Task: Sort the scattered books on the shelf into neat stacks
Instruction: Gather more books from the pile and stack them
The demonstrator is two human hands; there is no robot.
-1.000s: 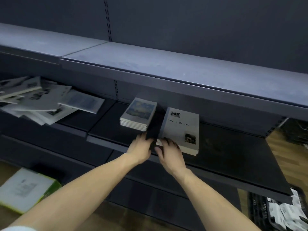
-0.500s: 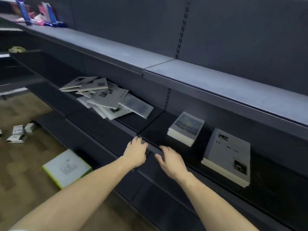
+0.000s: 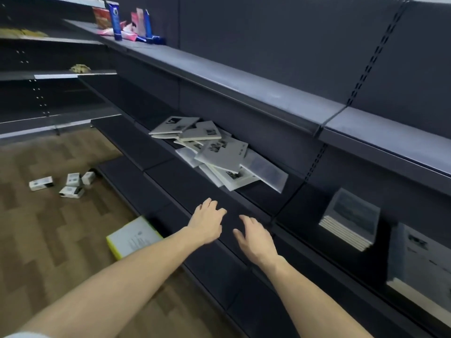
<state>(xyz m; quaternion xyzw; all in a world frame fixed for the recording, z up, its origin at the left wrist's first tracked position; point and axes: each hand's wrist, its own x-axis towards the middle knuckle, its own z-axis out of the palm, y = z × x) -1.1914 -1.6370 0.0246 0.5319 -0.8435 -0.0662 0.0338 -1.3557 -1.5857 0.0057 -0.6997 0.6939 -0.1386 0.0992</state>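
A loose heap of grey-and-white books (image 3: 219, 152) lies scattered on the dark middle shelf (image 3: 188, 189), overlapping at odd angles. To the right on the same shelf stands a neat stack of small books (image 3: 351, 219), and a larger neat stack (image 3: 422, 259) lies at the far right edge of view. My left hand (image 3: 207, 220) and my right hand (image 3: 256, 237) hover side by side over the shelf's front edge, below and between the heap and the small stack. Both hands hold nothing, fingers spread.
An upper grey shelf (image 3: 244, 81) overhangs the books. Tubes and packets (image 3: 127, 23) stand on it far left. On the wooden floor lie several small white boxes (image 3: 63, 184) and a white, yellow-edged box (image 3: 134, 236) near the bottom shelf.
My view has swung left, so the two neat stacks now sit at the right and the scattered heap is nearer the centre. Both hands left the large stack and moved left along the shelf edge.
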